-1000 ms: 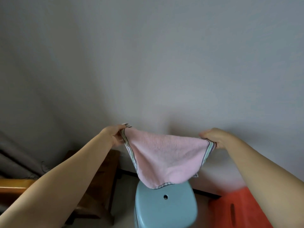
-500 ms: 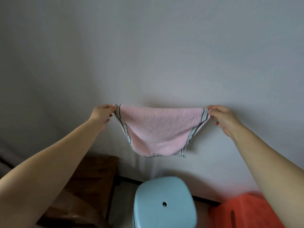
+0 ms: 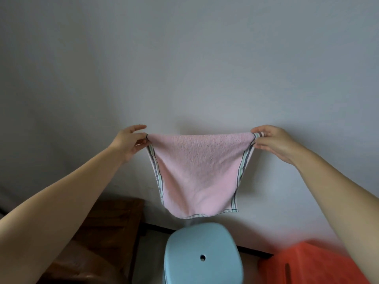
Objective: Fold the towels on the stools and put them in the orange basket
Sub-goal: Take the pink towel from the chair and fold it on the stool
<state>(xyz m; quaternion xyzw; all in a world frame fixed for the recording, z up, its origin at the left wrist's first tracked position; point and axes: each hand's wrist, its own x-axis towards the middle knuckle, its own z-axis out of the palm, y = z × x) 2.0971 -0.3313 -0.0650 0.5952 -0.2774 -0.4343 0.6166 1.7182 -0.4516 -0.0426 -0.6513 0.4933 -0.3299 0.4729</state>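
In the middle of the frame, you held a pink towel [image 3: 198, 173] up in the air in front of the grey wall [image 3: 184, 58]. Your left hand [image 3: 129, 143] pinched the towel's upper left corner. Its thumb and first fingers were closed on the cloth, and one finger stuck out above it. Your right hand [image 3: 273, 141] pinched the upper right corner the same way, with its fingers curled on the striped edge. Both arms reached out from the bottom corners of the frame.

The towel was stretched flat along its top edge between your two hands. The rest of it hung down and sagged to a rounded bottom. It had thin striped bands down its left and right sides and along the bottom.

At the bottom middle of the frame stood a light blue stool [image 3: 202, 257] with a small hole in its seat. The towel hung just above it and did not touch it. At the lower right was the orange basket [image 3: 303, 267], partly hidden by your right arm. At the lower left stood a dark brown wooden table [image 3: 106, 232].
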